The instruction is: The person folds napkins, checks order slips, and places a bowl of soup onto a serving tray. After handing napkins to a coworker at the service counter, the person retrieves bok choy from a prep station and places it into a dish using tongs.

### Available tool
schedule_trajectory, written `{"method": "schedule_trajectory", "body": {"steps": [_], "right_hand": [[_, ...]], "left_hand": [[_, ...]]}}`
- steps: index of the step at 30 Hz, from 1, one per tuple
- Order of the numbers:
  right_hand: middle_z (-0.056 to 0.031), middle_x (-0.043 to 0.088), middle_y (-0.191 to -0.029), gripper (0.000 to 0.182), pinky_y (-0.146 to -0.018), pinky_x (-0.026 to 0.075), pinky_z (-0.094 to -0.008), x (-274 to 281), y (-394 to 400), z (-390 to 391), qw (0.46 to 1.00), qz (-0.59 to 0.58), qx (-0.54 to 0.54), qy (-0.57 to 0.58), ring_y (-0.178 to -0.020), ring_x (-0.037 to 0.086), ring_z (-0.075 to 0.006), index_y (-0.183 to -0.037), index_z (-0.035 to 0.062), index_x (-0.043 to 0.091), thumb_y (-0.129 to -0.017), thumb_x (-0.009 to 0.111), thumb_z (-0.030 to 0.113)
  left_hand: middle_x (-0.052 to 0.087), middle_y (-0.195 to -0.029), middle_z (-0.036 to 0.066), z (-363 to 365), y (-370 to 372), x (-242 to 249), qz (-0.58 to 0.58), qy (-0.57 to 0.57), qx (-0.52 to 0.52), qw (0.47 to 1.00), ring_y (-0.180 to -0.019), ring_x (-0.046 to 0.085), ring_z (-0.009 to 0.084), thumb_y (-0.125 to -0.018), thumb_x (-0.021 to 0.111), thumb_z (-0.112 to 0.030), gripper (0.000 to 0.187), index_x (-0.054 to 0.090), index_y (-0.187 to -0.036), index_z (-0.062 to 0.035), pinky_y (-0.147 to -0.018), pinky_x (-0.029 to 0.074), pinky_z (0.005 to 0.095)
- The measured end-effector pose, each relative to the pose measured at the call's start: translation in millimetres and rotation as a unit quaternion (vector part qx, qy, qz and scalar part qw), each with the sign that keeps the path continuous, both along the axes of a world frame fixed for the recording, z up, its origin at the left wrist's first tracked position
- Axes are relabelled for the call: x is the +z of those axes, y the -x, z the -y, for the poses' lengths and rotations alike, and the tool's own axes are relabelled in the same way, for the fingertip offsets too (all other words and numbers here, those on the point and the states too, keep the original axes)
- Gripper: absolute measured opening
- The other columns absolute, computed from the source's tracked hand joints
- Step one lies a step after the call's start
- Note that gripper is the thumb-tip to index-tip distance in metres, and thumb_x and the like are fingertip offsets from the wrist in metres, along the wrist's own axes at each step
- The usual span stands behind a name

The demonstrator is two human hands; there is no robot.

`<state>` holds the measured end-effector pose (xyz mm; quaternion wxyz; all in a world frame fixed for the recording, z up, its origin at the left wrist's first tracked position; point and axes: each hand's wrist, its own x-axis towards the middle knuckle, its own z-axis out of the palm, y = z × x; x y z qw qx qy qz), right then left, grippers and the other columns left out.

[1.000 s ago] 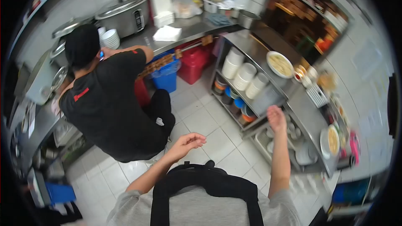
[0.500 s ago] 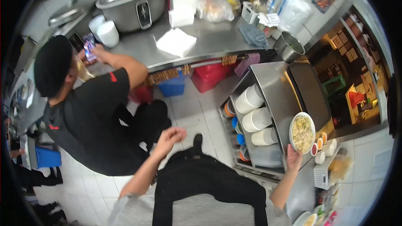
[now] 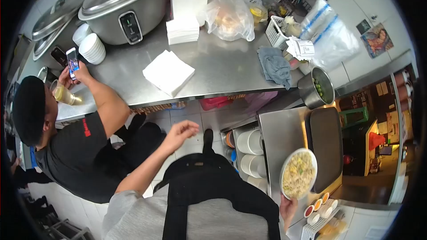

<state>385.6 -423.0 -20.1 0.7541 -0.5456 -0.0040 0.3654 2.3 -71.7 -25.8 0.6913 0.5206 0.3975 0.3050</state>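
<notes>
A white bowl of fried rice (image 3: 299, 175), with yellow and green bits in it, is in my right hand (image 3: 288, 207). That hand grips the bowl's near rim from below, and its fingers are partly hidden under it. The bowl is over the metal counter (image 3: 279, 129) on the right, beside a dark rectangular tray (image 3: 326, 151). My left hand (image 3: 181, 134) hangs in the air over the floor, loosely bent and open, with nothing in it. It is in front of the long steel worktop and touches nothing.
A stack of white paper (image 3: 169, 72), a cloth (image 3: 274, 66) and a metal pot (image 3: 309, 91) with green pieces lie along the steel worktop (image 3: 213, 69). A seated person (image 3: 84, 151) on the left holds a phone (image 3: 72, 62). Small sauce cups (image 3: 317, 204) stand at lower right.
I have moved nearer the worktop, which now fills more of the view. The bowl has shifted left and down in view, still in my right hand. My left hand stays raised.
</notes>
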Motion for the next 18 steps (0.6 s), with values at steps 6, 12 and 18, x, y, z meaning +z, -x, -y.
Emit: {"method": "schedule_trajectory", "body": {"steps": [6, 12, 18], "right_hand": [[-0.0178, 0.052, -0.118, 0.051, -0.07, 0.058, -0.0402, 26.9, -6.8, -214.9, 0.986, 0.014, 0.162, -0.021, -0.098, 0.06, -0.0303, -0.125, -0.0017, 0.039, -0.075, 0.048, 0.002], [-0.018, 0.053, -0.114, 0.05, -0.065, 0.059, -0.038, 4.9, -20.8, -412.4, 0.916, 0.031, 0.395, -0.059, -0.087, 0.063, -0.0289, -0.124, -0.0015, 0.036, -0.076, 0.047, 0.003], [-0.0194, 0.054, -0.111, 0.046, -0.066, 0.059, -0.0377, -21.2, 3.9, -502.5, 0.902, -0.002, 0.431, -0.018, -0.085, 0.064, -0.0307, -0.121, -0.0023, 0.037, -0.076, 0.047, 0.003]], "left_hand": [[0.063, -0.095, 0.007, -46.7, -45.2, 39.9, -0.076, -0.119, 0.038, 0.989, -0.092, 0.058, 0.013, -0.087, 0.052, -0.009, 0.02, 0.058, -0.104, 0.0007, -0.079, 0.046, 0.027], [0.062, -0.095, 0.011, -51.8, -36.8, 45.8, -0.219, -0.286, 0.216, 0.908, -0.085, 0.06, 0.0161, -0.081, 0.058, -0.005, 0.024, 0.059, -0.104, 0.0007, -0.075, 0.047, 0.0271], [0.061, -0.087, 0.008, -21.2, 8.8, 29.5, -0.269, -0.176, 0.407, 0.855, -0.08, 0.059, 0.0135, -0.081, 0.057, -0.003, 0.022, 0.06, -0.103, 0.0004, -0.069, 0.047, 0.0247]]}}
